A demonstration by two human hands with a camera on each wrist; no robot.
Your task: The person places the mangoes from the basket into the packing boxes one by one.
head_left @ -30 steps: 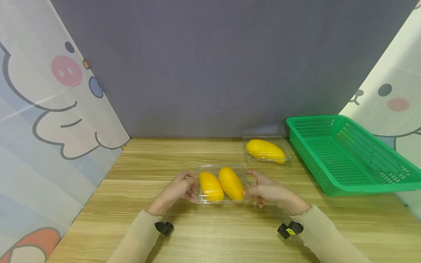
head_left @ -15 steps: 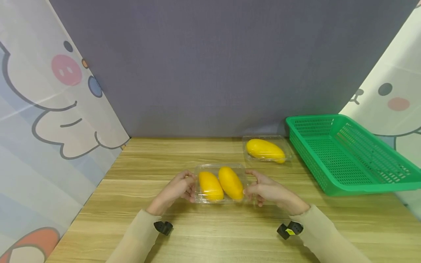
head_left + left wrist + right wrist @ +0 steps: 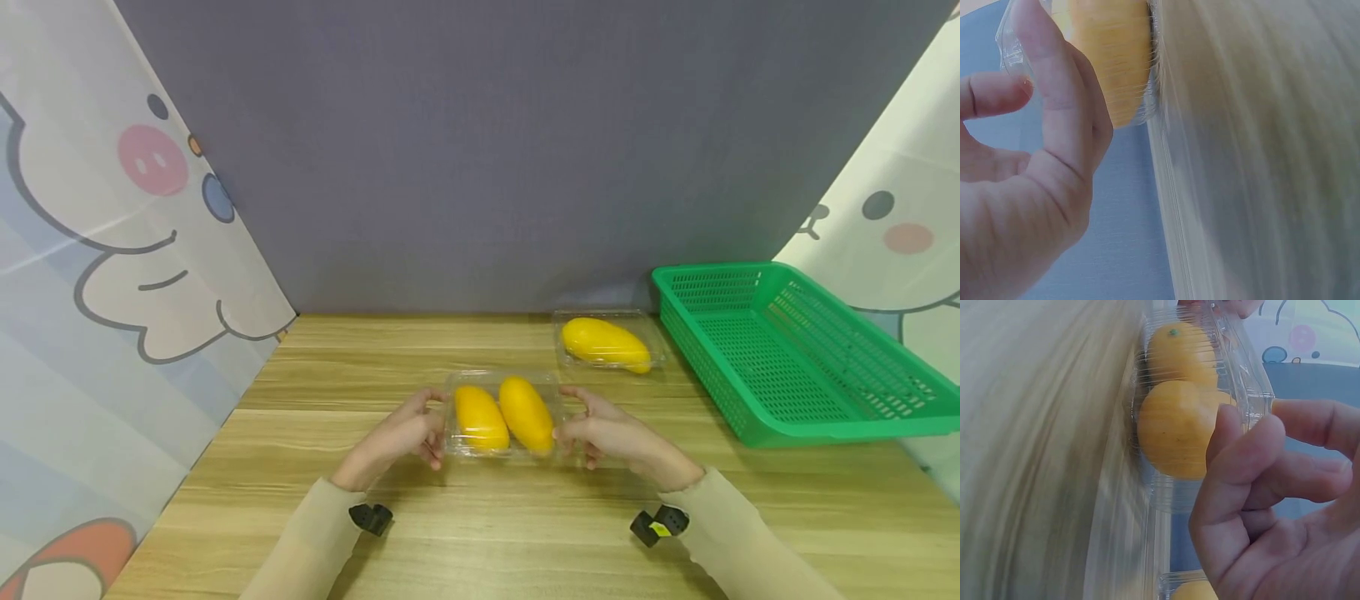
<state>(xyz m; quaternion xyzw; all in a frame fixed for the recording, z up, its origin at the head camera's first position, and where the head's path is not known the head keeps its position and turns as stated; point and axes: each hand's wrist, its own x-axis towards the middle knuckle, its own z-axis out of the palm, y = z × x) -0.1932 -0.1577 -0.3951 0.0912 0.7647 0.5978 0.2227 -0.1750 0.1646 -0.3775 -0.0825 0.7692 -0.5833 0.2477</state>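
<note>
A clear plastic fruit box (image 3: 504, 377) with two yellow mangoes, a left mango (image 3: 481, 421) and a right mango (image 3: 527, 417), is between my hands at mid-table. My left hand (image 3: 405, 437) holds its left end; in the left wrist view a fingertip meets the thin rim (image 3: 1013, 59) while other fingers lie along the wall. At the opposite end my right hand (image 3: 611, 435) grips the edge, its fingers bent against the ribbed wall in the right wrist view. Behind and to the right, a second clear box (image 3: 654, 343) contains one visible mango (image 3: 606, 343).
A green perforated basket (image 3: 750, 392) stands at the right, beside the second box. A grey panel (image 3: 480, 167) rises along the back of the wooden table (image 3: 480, 533). Printed cartoon curtains (image 3: 90, 275) hang at both sides.
The box of two mangoes has shifted slightly away from me, mostly in the last half second. My left fingers have changed position a little. The second box and the basket are unmoved.
</note>
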